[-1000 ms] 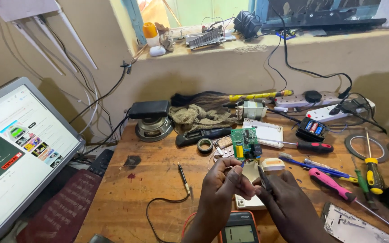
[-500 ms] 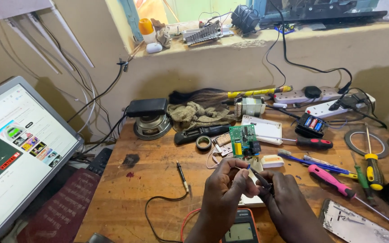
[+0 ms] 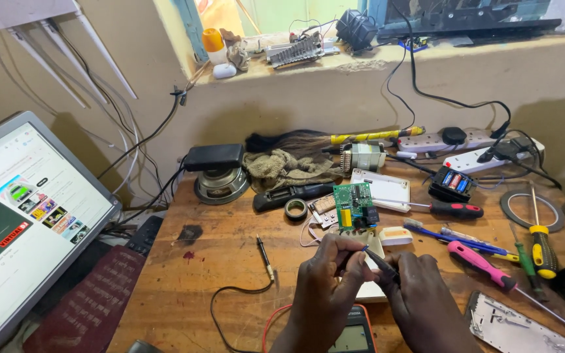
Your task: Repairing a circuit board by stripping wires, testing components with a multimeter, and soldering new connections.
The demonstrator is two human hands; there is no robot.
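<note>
Left hand (image 3: 325, 287) and right hand (image 3: 420, 297) meet low centre over the wooden bench (image 3: 230, 261), fingers of both pinched shut on a thin dark probe (image 3: 377, 261). Green circuit board (image 3: 354, 206) stands just at 12 o'clock of them. Multimeter (image 3: 354, 336) below at 6. Pink screwdriver (image 3: 482, 265) at 3 o'clock.

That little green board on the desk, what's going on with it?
A person sits at a cluttered wooden workbench. Both hands meet in front of the green circuit board, which stands just beyond the fingers. The left hand and right hand pinch a thin dark probe between them. A meter lies below the wrists, with screwdrivers to the right.
</note>
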